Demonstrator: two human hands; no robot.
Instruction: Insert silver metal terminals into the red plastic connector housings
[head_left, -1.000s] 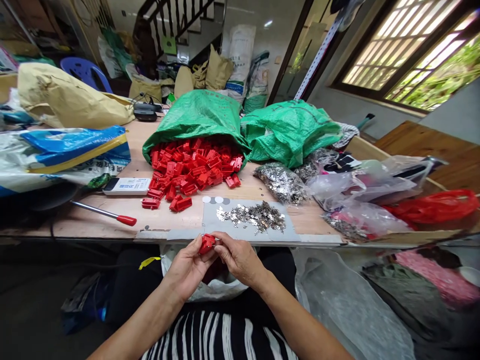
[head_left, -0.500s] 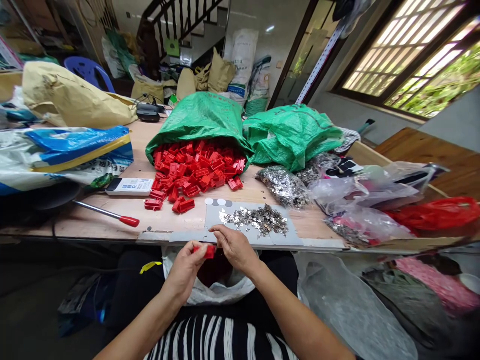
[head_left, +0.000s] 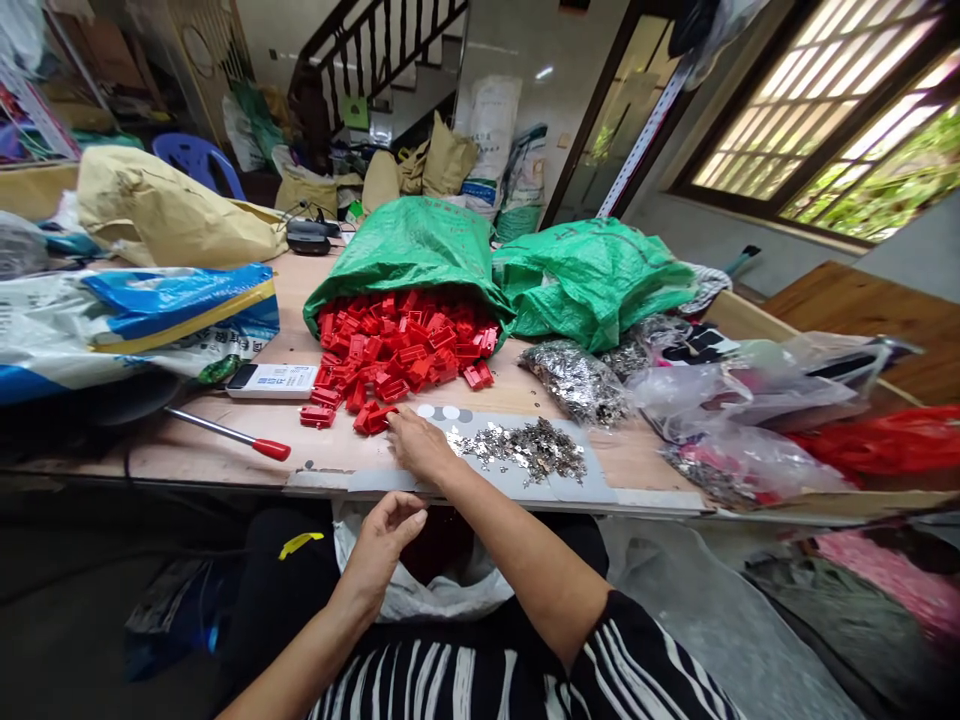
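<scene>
My right hand (head_left: 421, 446) reaches over the table's front edge, its fingertips closed on the near end of a red plastic housing (head_left: 370, 419). This small hollow piece lies at the front of a heap of similar red housings (head_left: 405, 345), which spills from a green woven sack (head_left: 420, 240). My left hand (head_left: 384, 545) hovers over an open white bag (head_left: 450, 600) in my lap, fingers bent, thumb apart, with no piece visible in it. Dark red contents show inside that bag. Right of my right hand, small shiny metal pieces (head_left: 536, 448) are spread on a grey sheet (head_left: 480, 485).
A lever with a red handle (head_left: 271, 450) juts across the table at left, near a white box (head_left: 271, 381). Clear bags of metal pieces (head_left: 574, 380) and a second green sack (head_left: 592, 275) stand to the right. Behind at left lies a tan sack (head_left: 172, 210).
My right hand has moved forward and left from above the lap to the red housings. The red housing my left hand held no longer shows, and its fingers have loosened. The view has shifted slightly.
</scene>
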